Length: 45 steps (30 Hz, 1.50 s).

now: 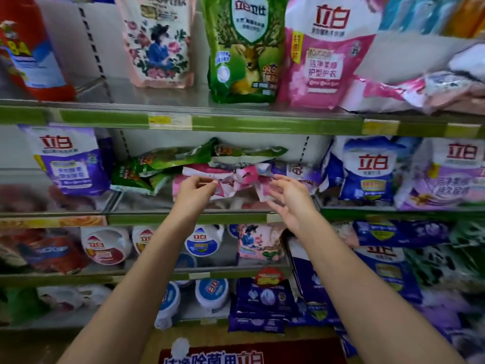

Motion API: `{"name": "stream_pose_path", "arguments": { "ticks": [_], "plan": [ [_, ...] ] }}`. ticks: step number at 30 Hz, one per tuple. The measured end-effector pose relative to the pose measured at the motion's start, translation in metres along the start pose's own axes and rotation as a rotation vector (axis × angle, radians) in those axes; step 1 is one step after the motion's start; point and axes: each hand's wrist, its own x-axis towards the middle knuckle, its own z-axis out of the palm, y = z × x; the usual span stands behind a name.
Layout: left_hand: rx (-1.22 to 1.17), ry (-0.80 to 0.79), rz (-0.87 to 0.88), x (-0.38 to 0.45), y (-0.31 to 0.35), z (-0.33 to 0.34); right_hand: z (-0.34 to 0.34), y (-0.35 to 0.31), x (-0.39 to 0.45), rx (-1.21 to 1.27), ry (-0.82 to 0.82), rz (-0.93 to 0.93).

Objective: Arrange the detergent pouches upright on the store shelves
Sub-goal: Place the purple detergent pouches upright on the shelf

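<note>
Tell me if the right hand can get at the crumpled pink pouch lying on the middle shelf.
Probably yes. The right hand is open just in front of the pink pouch, with nothing between them; green pouches lie on top but leave its front edge exposed.

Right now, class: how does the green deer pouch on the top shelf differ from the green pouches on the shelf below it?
The green deer pouch stands upright, front facing out; the green pouches lie toppled and crumpled in a heap. The first stands beside a pink pouch; the others rest above pink ones near both hands. Both are green.

I read 立白 in red on the upright pink pouch [322,56], the purple pouch [70,161] at left and the blue pouch [367,172] at right.
</note>
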Motion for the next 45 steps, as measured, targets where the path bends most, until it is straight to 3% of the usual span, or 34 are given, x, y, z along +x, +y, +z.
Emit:
{"name": "stream_pose_path", "arguments": {
  "ticks": [12, 22, 30, 39, 45],
  "plan": [
    [0.015, -0.176, 0.032, 0.003, 0.03, 0.135, -0.127, -0.05, 0.031, 0.137, 0.161, -0.021],
    [-0.055, -0.187, 0.123, -0.039, 0.095, 0.31, -0.297, -0.147, 0.055, 0.1, 0.137, -0.131],
    [-0.047, -0.206, 0.211, -0.047, 0.146, 0.394, -0.366, -0.213, 0.079, 0.098, 0.084, -0.189],
    [-0.13, -0.272, 0.431, -0.02, 0.215, 0.483, -0.412, -0.29, 0.122, 0.296, 0.09, -0.339],
    [0.076, -0.184, 0.714, -0.003, 0.259, 0.554, -0.447, -0.324, 0.16, 0.428, 0.08, -0.255]
  ]
}}
